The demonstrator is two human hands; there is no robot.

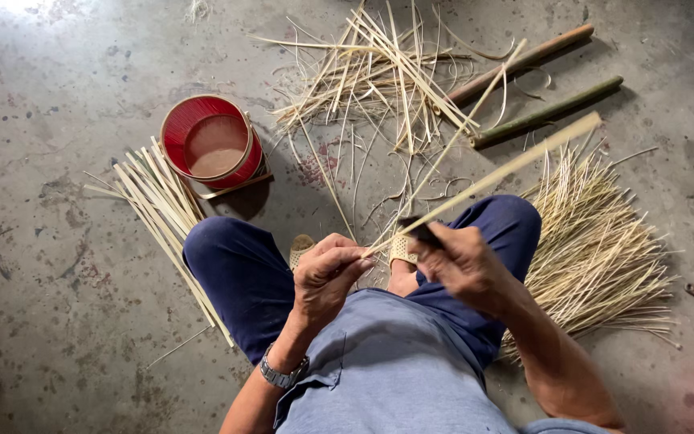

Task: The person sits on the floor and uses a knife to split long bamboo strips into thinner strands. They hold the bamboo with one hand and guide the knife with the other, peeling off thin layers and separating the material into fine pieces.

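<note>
A long, pale bamboo strip (pixel 483 178) was held just above the knees at the centre of the view, and it ran from the hands out toward two o'clock, where its flat far end reached close to the green stalk. It was thin, straight and cream-coloured, and its near end was pinched between thumb and fingers of the left hand (pixel 327 269), which were closed tightly on it. The right hand (pixel 463 261) was wrapped around a dark knife (pixel 421 231), whose blade was laid against the strip just beside the left fingertips.

At ten o'clock a red round basket (pixel 212 145) was seen on the concrete floor (pixel 58 96), with a bundle of cut strips (pixel 162 213) lying just beside it at nine o'clock. At twelve o'clock a loose tangle of shavings (pixel 379 76) was spread, and two bamboo stalks, one brown (pixel 524 60) and one green (pixel 548 111), were laid at one o'clock. At three o'clock a fan of fine splints (pixel 596 241) was piled beside the right knee. The held strip crossed over the shavings; the sandalled feet were partly hidden by the hands.
</note>
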